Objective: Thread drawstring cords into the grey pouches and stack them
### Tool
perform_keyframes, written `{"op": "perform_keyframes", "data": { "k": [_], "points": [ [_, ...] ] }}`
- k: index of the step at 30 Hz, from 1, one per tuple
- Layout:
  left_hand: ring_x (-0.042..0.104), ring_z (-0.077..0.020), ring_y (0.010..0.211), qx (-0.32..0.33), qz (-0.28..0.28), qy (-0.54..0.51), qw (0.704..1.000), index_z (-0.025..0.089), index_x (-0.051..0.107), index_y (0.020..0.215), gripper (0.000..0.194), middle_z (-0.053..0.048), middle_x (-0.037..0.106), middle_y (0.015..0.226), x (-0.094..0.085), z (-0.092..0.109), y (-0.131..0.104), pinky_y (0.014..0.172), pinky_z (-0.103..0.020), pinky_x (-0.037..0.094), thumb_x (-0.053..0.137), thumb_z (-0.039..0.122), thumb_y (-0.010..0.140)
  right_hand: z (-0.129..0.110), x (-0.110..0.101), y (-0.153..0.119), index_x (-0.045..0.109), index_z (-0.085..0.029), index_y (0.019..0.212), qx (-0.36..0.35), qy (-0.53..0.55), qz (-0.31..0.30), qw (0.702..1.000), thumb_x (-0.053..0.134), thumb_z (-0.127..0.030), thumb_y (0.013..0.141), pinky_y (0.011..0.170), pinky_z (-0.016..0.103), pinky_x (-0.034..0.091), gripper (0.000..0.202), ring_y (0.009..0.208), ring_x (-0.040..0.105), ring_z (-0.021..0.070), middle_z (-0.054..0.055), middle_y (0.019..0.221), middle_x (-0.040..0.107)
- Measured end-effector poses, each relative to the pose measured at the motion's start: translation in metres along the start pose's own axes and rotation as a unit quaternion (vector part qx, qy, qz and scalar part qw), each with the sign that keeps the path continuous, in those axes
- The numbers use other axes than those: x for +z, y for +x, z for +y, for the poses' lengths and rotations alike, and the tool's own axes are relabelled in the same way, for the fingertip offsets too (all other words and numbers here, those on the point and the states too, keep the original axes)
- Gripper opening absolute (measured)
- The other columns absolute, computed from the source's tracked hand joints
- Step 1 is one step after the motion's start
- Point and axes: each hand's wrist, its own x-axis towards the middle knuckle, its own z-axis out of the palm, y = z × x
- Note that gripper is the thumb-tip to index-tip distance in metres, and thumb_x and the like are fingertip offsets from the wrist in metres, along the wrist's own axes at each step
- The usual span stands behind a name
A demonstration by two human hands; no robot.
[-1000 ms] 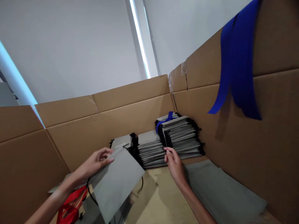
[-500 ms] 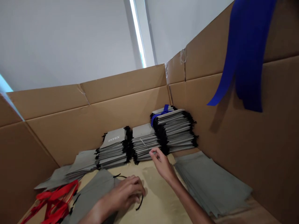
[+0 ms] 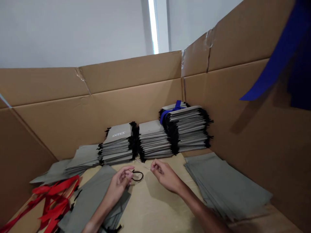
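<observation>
A thin black cord (image 3: 138, 176), bent into a loop, is held between the closed fingers of my left hand (image 3: 121, 181). My right hand (image 3: 164, 173) pinches a thin pale strand or tool (image 3: 145, 165) that points toward the stacks; its exact form is too small to make out. Both hands hover over the tan work surface (image 3: 155, 207), a short gap apart. Beneath my left forearm lie grey fabric pieces (image 3: 91, 191) with black cord ends at their edges.
Stacks of grey pieces with black cords (image 3: 155, 139) stand along the back, one marked INTEX. Red straps (image 3: 55, 200) lie at left, grey sheets (image 3: 225, 184) at right. Cardboard walls (image 3: 136, 103) surround the surface. Blue strips (image 3: 274, 74) hang at the upper right.
My left hand has turned and risen, and the black cord now forms a loop beside its fingertips. A pale strand or tool now shows at my right fingertips. The camera view has shifted.
</observation>
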Motion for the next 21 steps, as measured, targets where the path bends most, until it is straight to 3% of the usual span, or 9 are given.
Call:
{"op": "perform_keyframes", "data": {
  "k": [3, 7, 12, 21],
  "points": [
    [0.067, -0.0197, 0.078, -0.034, 0.068, -0.064, 0.995, 0.017, 0.074, 0.103, 0.066, -0.004, 0.072, 0.089, -0.007, -0.005, 0.002, 0.076, -0.031, 0.055, 0.090, 0.071, 0.067, -0.003, 0.008, -0.006, 0.063, -0.022, 0.091, 0.002, -0.003, -0.041, 0.999, 0.056, -0.031, 0.099, 0.065, 0.027, 0.035, 0.014, 0.071, 0.054, 0.0167, -0.002, 0.076, 0.061],
    [0.070, -0.0182, 0.077, -0.035, 0.108, -0.108, 0.988, 0.018, 0.077, 0.098, 0.061, -0.004, 0.075, 0.088, -0.007, 0.000, -0.002, 0.075, -0.029, 0.057, 0.092, 0.068, 0.066, -0.004, 0.016, -0.011, 0.061, -0.022, 0.090, 0.006, 0.003, -0.047, 0.999, 0.054, -0.041, 0.103, 0.063, 0.027, 0.034, 0.024, 0.070, 0.050, 0.0159, -0.003, 0.074, 0.056],
    [0.069, -0.0159, 0.071, -0.022, 0.111, -0.118, 0.987, 0.017, 0.077, 0.093, 0.056, -0.003, 0.075, 0.083, -0.003, 0.004, -0.007, 0.069, -0.026, 0.056, 0.092, 0.065, 0.068, -0.004, 0.020, -0.015, 0.062, -0.021, 0.092, 0.012, -0.007, -0.040, 0.999, 0.052, -0.051, 0.107, 0.063, 0.028, 0.033, 0.035, 0.069, 0.047, 0.0155, -0.004, 0.074, 0.053],
    [0.066, -0.0142, 0.068, -0.009, 0.094, -0.111, 0.989, 0.017, 0.078, 0.091, 0.051, -0.003, 0.075, 0.082, -0.001, 0.007, -0.009, 0.066, -0.025, 0.056, 0.092, 0.061, 0.071, -0.009, 0.023, -0.016, 0.064, -0.020, 0.091, 0.029, 0.009, -0.062, 0.998, 0.054, -0.056, 0.105, 0.062, 0.029, 0.030, 0.040, 0.067, 0.043, 0.0152, -0.004, 0.072, 0.050]
  ]
}}
